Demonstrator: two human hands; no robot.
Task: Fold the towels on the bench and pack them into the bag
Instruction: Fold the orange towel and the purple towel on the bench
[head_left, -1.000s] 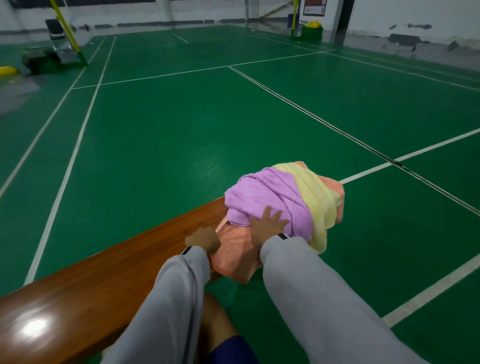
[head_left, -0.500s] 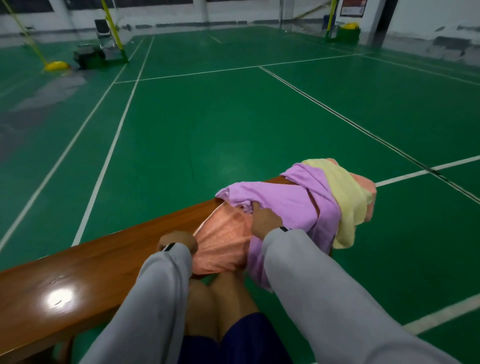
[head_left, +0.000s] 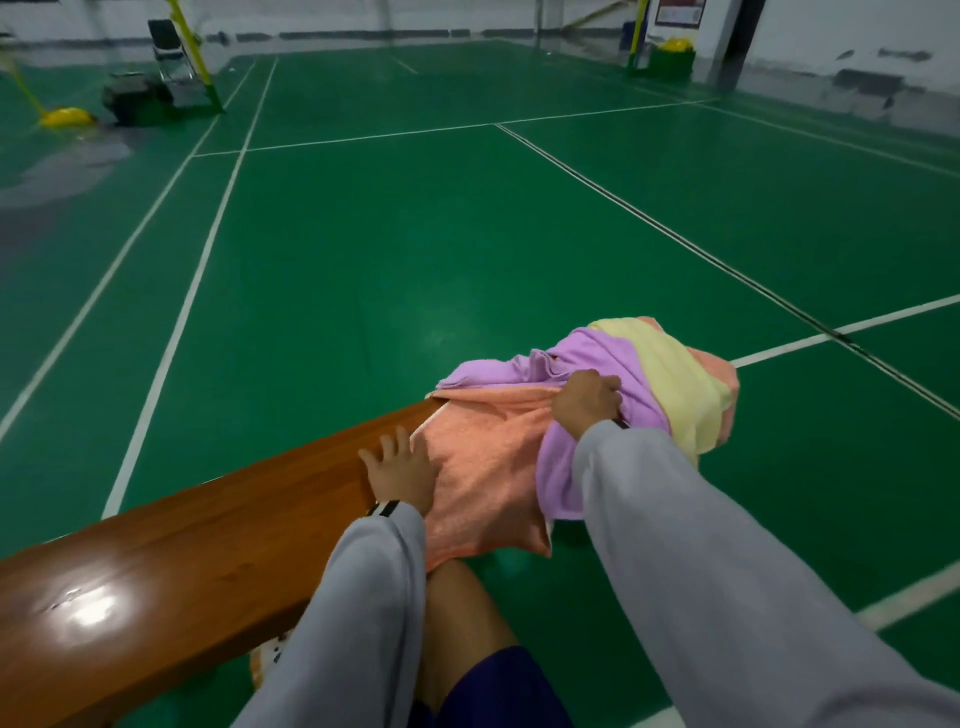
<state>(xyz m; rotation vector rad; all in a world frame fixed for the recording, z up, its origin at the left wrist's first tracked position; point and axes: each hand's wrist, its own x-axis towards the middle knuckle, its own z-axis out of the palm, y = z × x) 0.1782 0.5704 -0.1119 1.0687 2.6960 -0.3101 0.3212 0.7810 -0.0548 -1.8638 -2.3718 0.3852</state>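
L hand (head_left: 400, 470) flat, fingers spread, on tabletop (head_left: 208, 530) at edge of orange towel (head_left: 488, 467). R hand (head_left: 587, 402) fingers curled, gripping purple towel (head_left: 602, 358), piled w/ yellow towel (head_left: 675, 379) at tabletop end. Wall sign (head_left: 678, 11) too blurred to read.

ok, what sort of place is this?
Probably an indoor badminton hall: green court floor marked with white boundary lines, a yellow net post at the far side, and a wooden bench at courtside.
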